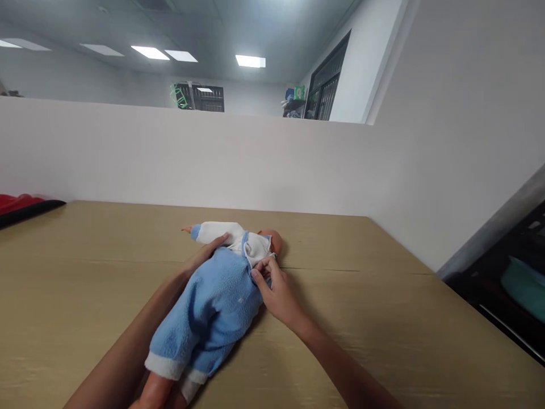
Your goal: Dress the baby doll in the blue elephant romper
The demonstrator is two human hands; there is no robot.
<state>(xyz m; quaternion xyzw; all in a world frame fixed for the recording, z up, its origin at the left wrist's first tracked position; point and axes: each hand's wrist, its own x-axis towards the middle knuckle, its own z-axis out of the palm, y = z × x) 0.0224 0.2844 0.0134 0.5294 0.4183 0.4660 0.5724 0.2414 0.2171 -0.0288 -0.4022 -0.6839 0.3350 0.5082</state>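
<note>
A doll in a fuzzy blue and white outfit [217, 289] lies on the brown tabletop [361, 318], its head toward the wall and its legs toward me. One white sleeve with a blue cuff stretches out to the left. My left hand [215, 245] rests along the doll's left-hand side near the chest and armpit; most of its fingers are hidden by the clothing. With thumb and fingers pinched together, my right hand [270, 284] grips the outfit's edge at the right of the chest, just below the white collar.
A low white wall [191, 159] runs behind the table. Something red with a black edge [25, 207] sits at the far left. Past the table's right edge is a dark area with a teal item [525, 287].
</note>
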